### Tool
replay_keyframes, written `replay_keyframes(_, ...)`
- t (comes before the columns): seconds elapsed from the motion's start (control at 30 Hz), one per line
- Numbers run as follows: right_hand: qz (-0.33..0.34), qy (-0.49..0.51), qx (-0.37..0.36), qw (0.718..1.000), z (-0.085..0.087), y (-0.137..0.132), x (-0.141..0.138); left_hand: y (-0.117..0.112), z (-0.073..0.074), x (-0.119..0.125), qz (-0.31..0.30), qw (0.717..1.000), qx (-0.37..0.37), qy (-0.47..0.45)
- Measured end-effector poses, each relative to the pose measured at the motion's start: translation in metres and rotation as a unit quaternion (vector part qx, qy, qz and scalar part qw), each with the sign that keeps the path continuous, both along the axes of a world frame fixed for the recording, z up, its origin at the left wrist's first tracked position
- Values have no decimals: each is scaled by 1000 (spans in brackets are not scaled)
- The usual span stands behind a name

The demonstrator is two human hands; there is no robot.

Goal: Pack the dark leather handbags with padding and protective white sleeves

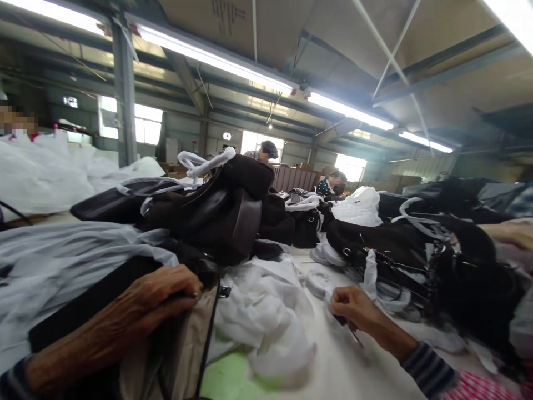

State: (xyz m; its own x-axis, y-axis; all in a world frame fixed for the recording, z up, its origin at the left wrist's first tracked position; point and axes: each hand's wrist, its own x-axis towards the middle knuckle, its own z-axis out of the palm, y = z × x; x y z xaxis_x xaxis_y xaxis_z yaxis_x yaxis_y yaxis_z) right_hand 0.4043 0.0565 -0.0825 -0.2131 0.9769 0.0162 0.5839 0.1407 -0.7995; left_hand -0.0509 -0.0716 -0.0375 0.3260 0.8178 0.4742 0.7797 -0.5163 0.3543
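My left hand [166, 291] is closed on the upper edge of a black bag [208, 333], whose beige lining [194, 347] shows through the opening. A small buckle-like metal piece [225, 291] sits at the bag's rim. My right hand [353, 308] is closed above the white tabletop, apart from the bag. From beneath its fingers pokes a small tool with a dark handle and a thin metal blade [355, 337], blurred. Crumpled white tissue paper [266, 311] lies between my hands.
Black bags [208, 216] with white-wrapped handles are heaped ahead; more bags [387, 244] lie right. White rolls of tape [318, 282] rest mid-table. A green sheet [231, 375] is in front. Another person's arm [514, 233] reaches in at right. A person [331, 183] works farther back.
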Motion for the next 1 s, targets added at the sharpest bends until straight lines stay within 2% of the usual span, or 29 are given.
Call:
replay_keyframes(0.1, 81, -15, -100, 992, 9, -49, 2, -3, 2, 7, -11, 999, -43, -6)
replay_keyframes(0.17, 112, -47, -104, 987, 21, -70, -3, -2, -5, 9, -13, 998, -53, 3)
replay_keyframes(0.23, 116, -69, -27, 990, 37, -78, -16, 0, -12, 11, -16, 998, -61, 16)
replay_keyframes(0.3, 116, -63, 77, 988, 54, -75, -41, 2, -17, 13, -19, 997, -62, 30)
replay_keyframes(0.4, 145, -52, 212, 965, 75, -59, -96, 3, -20, 17, -32, 997, -58, 45)
replay_keyframes(0.47, 166, -83, 285, 940, 81, -47, -135, 2, -19, 19, -42, 996, -60, 42)
replay_keyframes(0.57, 176, -218, 343, 897, 77, -30, -185, 1, -18, 20, -43, 996, -67, 31)
replay_keyframes(0.67, 191, -314, 355, 860, 62, -15, -213, 0, -19, 19, -43, 997, -64, 24)
replay_keyframes(0.83, 207, -335, 353, 849, 37, 6, -228, 0, -23, 17, -58, 997, -51, 14)
replay_keyframes(1.0, 196, -304, 369, 856, 38, 3, -225, -1, -20, 18, -51, 997, -56, 15)
